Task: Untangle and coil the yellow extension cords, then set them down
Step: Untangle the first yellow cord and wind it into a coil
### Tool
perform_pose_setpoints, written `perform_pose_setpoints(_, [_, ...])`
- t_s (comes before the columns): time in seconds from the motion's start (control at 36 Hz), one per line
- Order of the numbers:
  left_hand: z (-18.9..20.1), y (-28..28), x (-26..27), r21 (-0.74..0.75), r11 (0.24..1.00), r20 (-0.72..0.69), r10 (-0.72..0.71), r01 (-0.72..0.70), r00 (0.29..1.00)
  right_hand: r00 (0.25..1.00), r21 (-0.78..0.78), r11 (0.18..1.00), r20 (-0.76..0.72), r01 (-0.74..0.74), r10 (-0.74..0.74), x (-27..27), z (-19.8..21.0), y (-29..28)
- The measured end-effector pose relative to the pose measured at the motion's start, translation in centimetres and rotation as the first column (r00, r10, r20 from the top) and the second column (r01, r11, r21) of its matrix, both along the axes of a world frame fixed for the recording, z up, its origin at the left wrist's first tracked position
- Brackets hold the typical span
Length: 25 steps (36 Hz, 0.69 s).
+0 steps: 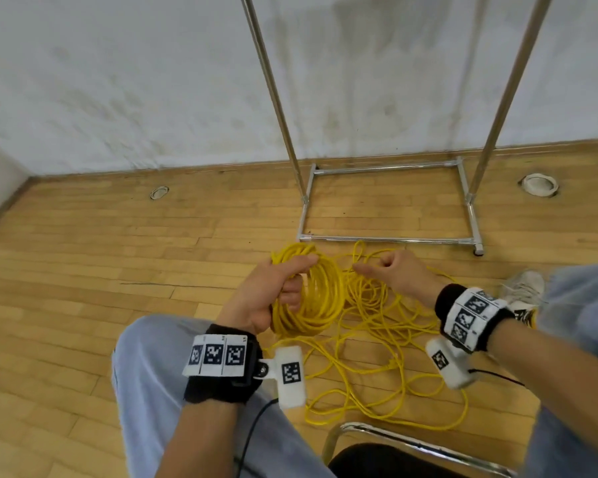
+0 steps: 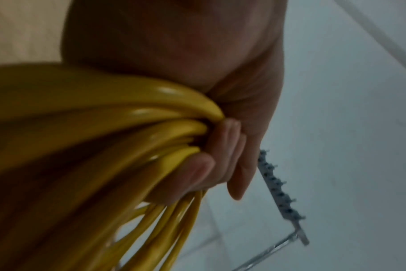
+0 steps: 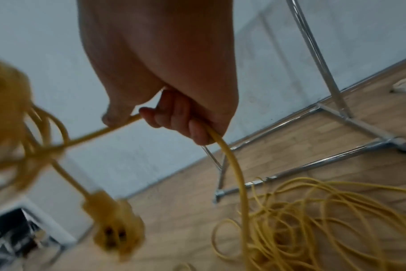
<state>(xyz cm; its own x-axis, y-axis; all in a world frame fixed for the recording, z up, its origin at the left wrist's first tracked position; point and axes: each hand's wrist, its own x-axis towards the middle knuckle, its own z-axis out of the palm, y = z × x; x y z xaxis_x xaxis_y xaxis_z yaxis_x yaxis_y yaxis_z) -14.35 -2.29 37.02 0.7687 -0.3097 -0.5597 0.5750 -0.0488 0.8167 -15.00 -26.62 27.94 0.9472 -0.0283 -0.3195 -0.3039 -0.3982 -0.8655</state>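
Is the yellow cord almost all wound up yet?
Partly. The left hand grips a thick coil of finished loops. The right hand holds a single strand feeding toward it. A big loose tangle lies on the wooden floor, so plenty remains, and nothing is set down yet.

Coil [image 1: 320, 298] left of loose cord [image 1: 387, 367]; rack [image 1: 387, 201] behind.

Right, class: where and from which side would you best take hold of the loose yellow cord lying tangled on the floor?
Probably on an open outer loop of the loose cord, from above: it lies flat on the wooden floor, clear of the crossings. The left hand grips the coil; the right hand pinches a strand.
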Motion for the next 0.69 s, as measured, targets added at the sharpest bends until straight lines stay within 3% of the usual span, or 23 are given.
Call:
perform_pose_setpoints(0.14, [-1.2,-1.9,-0.7,0.119,0.993,0.044,0.005,-0.010,0.999,0.998,0.060,0.998,0.064,-0.002,-0.001,1.6,3.8,0.7])
perform_pose_setpoints(0.25, [-1.6,-3.8,-2.0,0.197,0.980,0.187,-0.076,0.038,0.979,0.995,0.271,0.960,-0.049,-0.075,0.092,1.0,7.4,1.7])
perform_pose_setpoints(0.39, [-2.6,-5.6,-3.3,0.147,0.980,0.308,0.085,-0.135,0.948,0.971,0.376,0.915,-0.123,-0.144,0.203,-1.0,10.0,2.4])
perform_pose_setpoints(0.5, [-3.4,-6.6,-3.8,0.173,0.971,0.348,0.095,-0.164,0.933,0.966,0.356,0.924,-0.160,-0.136,0.204,-2.2,10.4,2.4])
perform_pose_setpoints(0.56, [-3.9,-7.0,-3.9,0.217,0.958,0.325,0.109,-0.186,0.939,0.973,0.304,0.940,-0.120,-0.152,0.196,-2.4,10.6,2.3])
perform_pose_setpoints(0.61, [-3.8,-7.2,-3.9,0.212,0.951,0.282,0.160,-0.224,0.946,0.989,0.283,0.948,0.016,-0.143,0.145,-2.6,10.9,2.5])
perform_pose_setpoints(0.69, [-3.4,-7.1,-3.4,0.098,0.957,0.226,0.246,-0.273,0.943,0.980,0.385,0.917,0.199,-0.102,0.025,-3.2,11.3,3.6])
